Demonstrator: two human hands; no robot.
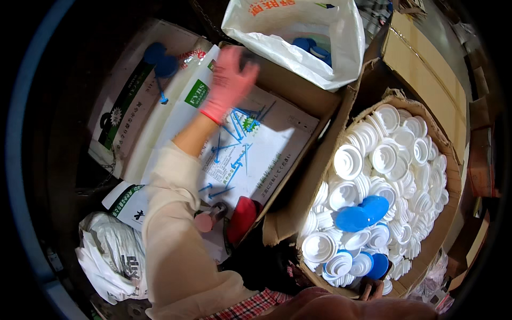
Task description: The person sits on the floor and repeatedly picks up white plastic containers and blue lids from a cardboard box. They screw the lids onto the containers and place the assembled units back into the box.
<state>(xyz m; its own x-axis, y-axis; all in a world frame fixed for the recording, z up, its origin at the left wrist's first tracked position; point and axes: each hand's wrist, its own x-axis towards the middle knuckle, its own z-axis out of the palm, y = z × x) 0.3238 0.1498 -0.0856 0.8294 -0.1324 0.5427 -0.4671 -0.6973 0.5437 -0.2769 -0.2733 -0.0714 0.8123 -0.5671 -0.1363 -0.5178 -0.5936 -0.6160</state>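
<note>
My left hand (230,80), in a pink glove, is above the far left corner of a cardboard box lined with printed sheets. Its fingers are spread and slightly blurred, with nothing visible held. On the printed sheet (277,128) under my wrist lie several thin blue plastic pieces (236,166). My right hand (372,289) shows only bare fingers at the lower edge, close to a blue cap (377,266); its grip is hidden. Beside it, a cardboard box (453,186) is full of white plastic caps (384,157), with blue discs (362,213) on top.
A white bag (341,69) holding blue caps stands at the back. Two blue round pieces (160,60) lie on a printed carton at the left. Near me are a red object (242,220), a pink-ended cylinder (205,221) and a white plastic bag (114,256).
</note>
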